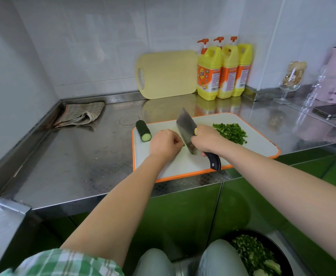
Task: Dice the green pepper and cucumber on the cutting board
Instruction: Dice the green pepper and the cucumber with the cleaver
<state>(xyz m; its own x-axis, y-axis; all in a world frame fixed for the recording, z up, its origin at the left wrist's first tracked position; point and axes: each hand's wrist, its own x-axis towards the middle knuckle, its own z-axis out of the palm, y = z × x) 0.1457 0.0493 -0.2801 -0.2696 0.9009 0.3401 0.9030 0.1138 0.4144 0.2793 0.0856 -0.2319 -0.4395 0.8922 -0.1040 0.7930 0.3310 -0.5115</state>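
**Cleaver Grip and Workpiece Position**

My right hand (pixel 205 139) is wrapped around the black handle of the cleaver (pixel 187 132), blade tip down on the cutting board (pixel 258 144). My left hand (pixel 165 144) is curled, fingertips pressing a piece mostly hidden beneath them, beside the blade. The cucumber (pixel 143 130) lies left of that hand. The diced green pepper (pixel 230 132) sits right of my right hand. Detergent bottles (pixel 210 73) stand beyond; their label text is unreadable.
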